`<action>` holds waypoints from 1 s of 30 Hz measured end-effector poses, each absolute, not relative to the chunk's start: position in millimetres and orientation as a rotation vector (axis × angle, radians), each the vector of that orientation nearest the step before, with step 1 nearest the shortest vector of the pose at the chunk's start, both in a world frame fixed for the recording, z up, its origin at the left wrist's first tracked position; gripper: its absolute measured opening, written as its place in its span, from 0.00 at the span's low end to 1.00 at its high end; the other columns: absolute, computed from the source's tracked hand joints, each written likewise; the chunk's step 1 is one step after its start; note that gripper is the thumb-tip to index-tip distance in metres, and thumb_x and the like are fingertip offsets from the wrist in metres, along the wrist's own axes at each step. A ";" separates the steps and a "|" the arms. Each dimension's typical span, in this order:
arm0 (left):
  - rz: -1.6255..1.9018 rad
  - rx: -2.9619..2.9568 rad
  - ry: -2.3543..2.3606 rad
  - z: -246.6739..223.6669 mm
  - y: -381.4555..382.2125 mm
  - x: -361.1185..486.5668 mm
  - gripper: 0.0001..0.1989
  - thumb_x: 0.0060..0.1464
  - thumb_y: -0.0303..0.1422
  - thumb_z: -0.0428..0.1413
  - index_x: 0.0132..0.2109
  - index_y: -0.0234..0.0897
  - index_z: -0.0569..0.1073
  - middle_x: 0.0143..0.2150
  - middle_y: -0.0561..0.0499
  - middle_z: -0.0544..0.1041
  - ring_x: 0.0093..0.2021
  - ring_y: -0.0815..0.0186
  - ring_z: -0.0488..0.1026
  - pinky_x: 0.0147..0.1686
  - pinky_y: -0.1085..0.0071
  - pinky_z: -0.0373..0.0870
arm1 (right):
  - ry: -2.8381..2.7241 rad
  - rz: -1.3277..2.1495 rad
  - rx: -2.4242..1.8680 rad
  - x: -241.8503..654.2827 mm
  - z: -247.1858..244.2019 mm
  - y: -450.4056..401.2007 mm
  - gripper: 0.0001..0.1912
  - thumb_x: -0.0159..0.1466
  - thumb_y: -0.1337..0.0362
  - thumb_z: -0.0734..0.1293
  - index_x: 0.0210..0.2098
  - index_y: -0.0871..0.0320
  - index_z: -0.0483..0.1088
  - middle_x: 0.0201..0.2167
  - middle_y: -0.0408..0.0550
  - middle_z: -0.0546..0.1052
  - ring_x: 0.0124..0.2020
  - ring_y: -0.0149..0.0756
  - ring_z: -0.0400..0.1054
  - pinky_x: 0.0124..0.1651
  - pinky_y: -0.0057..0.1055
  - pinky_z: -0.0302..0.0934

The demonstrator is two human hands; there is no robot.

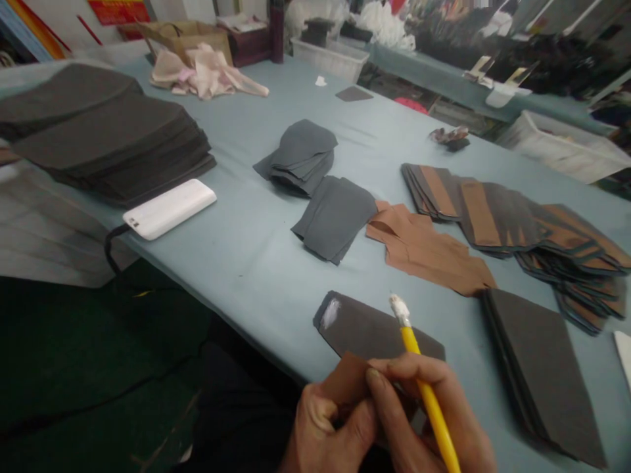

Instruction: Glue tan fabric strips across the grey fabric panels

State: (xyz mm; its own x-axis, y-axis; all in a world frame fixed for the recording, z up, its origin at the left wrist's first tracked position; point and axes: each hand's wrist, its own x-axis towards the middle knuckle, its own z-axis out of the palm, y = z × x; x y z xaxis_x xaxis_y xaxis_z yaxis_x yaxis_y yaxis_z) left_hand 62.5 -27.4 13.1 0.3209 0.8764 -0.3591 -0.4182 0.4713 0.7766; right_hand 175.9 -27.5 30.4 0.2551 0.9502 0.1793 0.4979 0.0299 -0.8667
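Observation:
At the bottom centre, my left hand [328, 430] is closed on a small brown piece [349, 379]. My right hand [434, 407] pinches the same piece at its right side and also holds a yellow brush [434, 414], whose white-coated tip points up and away. Just beyond my hands lies a dark grey panel [374, 322] with a white smear on its left end. Past it are loose brown pieces [428, 249] and grey pieces [338, 217]. A stack of dark panels [547, 374] lies right of my right hand.
The blue-green table [236, 263] carries a large dark stack [113, 138] and a white power bank [170, 209] with a black cable at left. Brown-striped dark pieces [522, 217] lie at right. Pale fabric [207, 71] and a plastic bin [330, 56] stand at the back.

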 end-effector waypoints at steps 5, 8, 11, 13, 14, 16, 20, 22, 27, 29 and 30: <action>0.834 0.678 0.958 9.7 -24.2 61.5 0.30 0.57 0.57 0.64 0.24 0.33 0.75 0.22 0.53 0.66 0.27 0.68 0.64 0.28 0.72 0.62 | -1.442 0.527 -1.636 183.1 22.6 -19.4 0.11 0.69 0.53 0.72 0.38 0.53 0.72 0.29 0.44 0.80 0.23 0.31 0.75 0.23 0.20 0.70; 0.810 0.705 0.955 11.2 -17.9 60.0 0.32 0.58 0.57 0.62 0.21 0.35 0.68 0.22 0.54 0.62 0.26 0.69 0.60 0.27 0.72 0.58 | -1.446 0.586 -1.637 182.0 26.6 -14.0 0.09 0.69 0.55 0.73 0.38 0.52 0.72 0.29 0.43 0.79 0.22 0.30 0.74 0.23 0.20 0.69; 0.777 0.737 0.971 9.0 -14.8 61.1 0.33 0.61 0.56 0.58 0.19 0.38 0.58 0.20 0.56 0.54 0.23 0.72 0.52 0.23 0.72 0.50 | -1.505 0.591 -1.624 179.5 31.9 -7.6 0.07 0.69 0.58 0.72 0.38 0.51 0.71 0.29 0.43 0.80 0.24 0.32 0.76 0.24 0.20 0.70; 0.743 0.866 1.019 4.6 -15.8 60.1 0.31 0.64 0.49 0.56 0.19 0.39 0.56 0.19 0.56 0.54 0.22 0.73 0.53 0.21 0.72 0.48 | -1.541 0.552 -1.616 180.3 33.6 -2.3 0.06 0.69 0.60 0.72 0.38 0.51 0.71 0.29 0.43 0.80 0.24 0.31 0.76 0.26 0.20 0.70; 0.761 0.989 1.032 2.0 -16.9 57.8 0.27 0.64 0.44 0.56 0.20 0.38 0.61 0.19 0.56 0.59 0.21 0.72 0.58 0.21 0.73 0.52 | -1.551 0.533 -1.615 181.9 33.5 0.8 0.05 0.69 0.60 0.72 0.38 0.51 0.71 0.29 0.42 0.80 0.25 0.30 0.76 0.26 0.19 0.70; 0.874 1.333 1.022 -2.6 -19.3 49.2 0.12 0.64 0.34 0.56 0.31 0.36 0.76 0.27 0.51 0.77 0.27 0.67 0.73 0.28 0.73 0.67 | -1.577 0.476 -1.598 186.7 31.3 7.7 0.05 0.69 0.61 0.72 0.38 0.51 0.71 0.30 0.41 0.79 0.26 0.29 0.76 0.29 0.18 0.70; 1.048 1.934 1.067 -7.2 -19.4 24.7 0.11 0.65 0.27 0.56 0.53 0.35 0.77 0.47 0.46 0.86 0.43 0.60 0.82 0.48 0.66 0.79 | -1.721 0.380 -1.542 196.7 21.2 22.6 0.06 0.69 0.64 0.72 0.40 0.50 0.71 0.32 0.39 0.78 0.30 0.28 0.75 0.36 0.19 0.70; 1.041 2.058 1.179 -8.4 -16.2 16.5 0.10 0.66 0.27 0.56 0.52 0.37 0.77 0.49 0.47 0.85 0.47 0.58 0.81 0.50 0.63 0.79 | -1.809 0.424 -1.516 198.6 16.7 29.2 0.06 0.70 0.65 0.71 0.40 0.50 0.69 0.30 0.37 0.77 0.28 0.27 0.73 0.33 0.19 0.68; 0.956 2.188 1.343 -13.5 -8.2 14.7 0.11 0.70 0.31 0.52 0.53 0.38 0.78 0.48 0.47 0.85 0.52 0.55 0.80 0.52 0.58 0.78 | -1.919 0.566 -1.470 197.7 10.9 41.7 0.06 0.71 0.68 0.68 0.40 0.50 0.67 0.26 0.33 0.73 0.20 0.24 0.66 0.25 0.18 0.62; 0.934 2.208 1.376 -15.3 -7.4 16.6 0.12 0.71 0.31 0.51 0.52 0.38 0.78 0.48 0.48 0.85 0.52 0.55 0.79 0.52 0.58 0.76 | -1.926 0.605 -1.459 197.9 9.6 45.6 0.07 0.70 0.68 0.69 0.40 0.50 0.67 0.25 0.32 0.71 0.20 0.24 0.64 0.24 0.18 0.61; 0.928 2.214 1.385 -15.9 -7.4 17.2 0.12 0.71 0.31 0.51 0.52 0.38 0.78 0.49 0.48 0.85 0.53 0.55 0.79 0.53 0.58 0.75 | -1.927 0.621 -1.457 198.4 9.2 47.6 0.07 0.70 0.68 0.69 0.39 0.50 0.67 0.24 0.32 0.71 0.19 0.23 0.64 0.23 0.17 0.60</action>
